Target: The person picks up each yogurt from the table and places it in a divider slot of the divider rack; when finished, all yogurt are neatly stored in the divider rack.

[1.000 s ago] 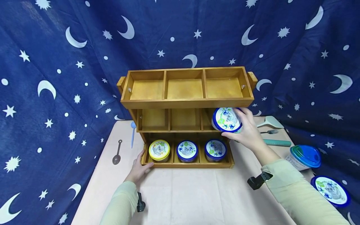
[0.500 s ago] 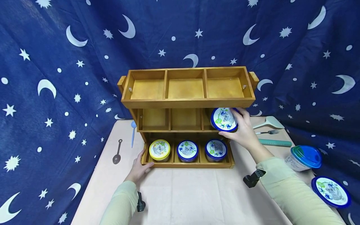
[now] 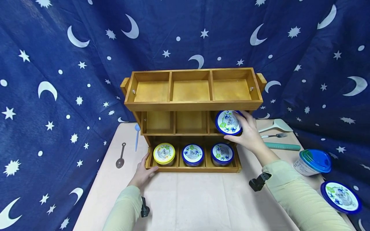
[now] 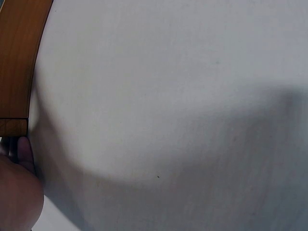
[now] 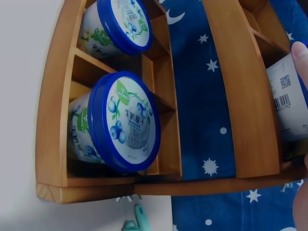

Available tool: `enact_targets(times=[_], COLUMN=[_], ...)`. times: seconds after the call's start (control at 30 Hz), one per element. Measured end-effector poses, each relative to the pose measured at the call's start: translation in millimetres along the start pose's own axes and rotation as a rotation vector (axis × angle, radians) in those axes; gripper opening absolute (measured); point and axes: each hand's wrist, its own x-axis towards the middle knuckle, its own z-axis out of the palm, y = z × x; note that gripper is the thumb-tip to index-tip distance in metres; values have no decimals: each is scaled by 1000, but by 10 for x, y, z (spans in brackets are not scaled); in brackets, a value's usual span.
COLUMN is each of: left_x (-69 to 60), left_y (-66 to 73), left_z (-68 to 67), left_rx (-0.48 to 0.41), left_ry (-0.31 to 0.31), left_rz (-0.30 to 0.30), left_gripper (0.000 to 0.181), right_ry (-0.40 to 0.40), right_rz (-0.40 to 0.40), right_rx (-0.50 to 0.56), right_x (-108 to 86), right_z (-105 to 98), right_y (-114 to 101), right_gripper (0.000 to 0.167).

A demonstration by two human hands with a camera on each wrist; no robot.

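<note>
A three-tier wooden rack stands on the table, each tier split into three compartments. My right hand grips a blue-lidded tub between thumb and fingers, in the middle tier's right compartment. The right wrist view shows this tub's white side within the tier. At the rack's lower left corner, my left hand holds the wood, thumb on the front board and fingers along the side. The bottom tier bears a yellow-lidded tub at left and blue-lidded tubs in the centre and right.
Right of the rack lie a pale spatula, a fork and a green-handled utensil. Two more blue-lidded tubs stand at the table's right edge. A brown spoon and a blue spoon lie at left.
My right hand has moved slightly left with the blue-lidded tub, further into the middle tier's right compartment. The left hand has stayed at the rack's corner.
</note>
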Motion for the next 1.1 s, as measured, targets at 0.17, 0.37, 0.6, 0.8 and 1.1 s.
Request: enact_targets(times=[0.17,0.37,0.6,0.8,1.1], left_x=[-16,-14,-23,-17,-23], left_y=[24,30,34,19,-2], left_z=[-2,-2,-8,2,-18], left_rx=[15,27,28,21,22], left_ry=[5,5,9,-1,-12], left_rz=[5,15,4,8,11], left_gripper=[88,88,88,89,89], right_ry=[-11,44,53,4,-86], right_rz=[-2,-5,55,183,295], right_rx=[13,28,15,-35,-121], right_x=[-59,-202,-406,-570,-822], right_z=[-32,-103,-249,-412,-670], right_y=[17,111,321,494,901], right_gripper=[101,102,102,100,101])
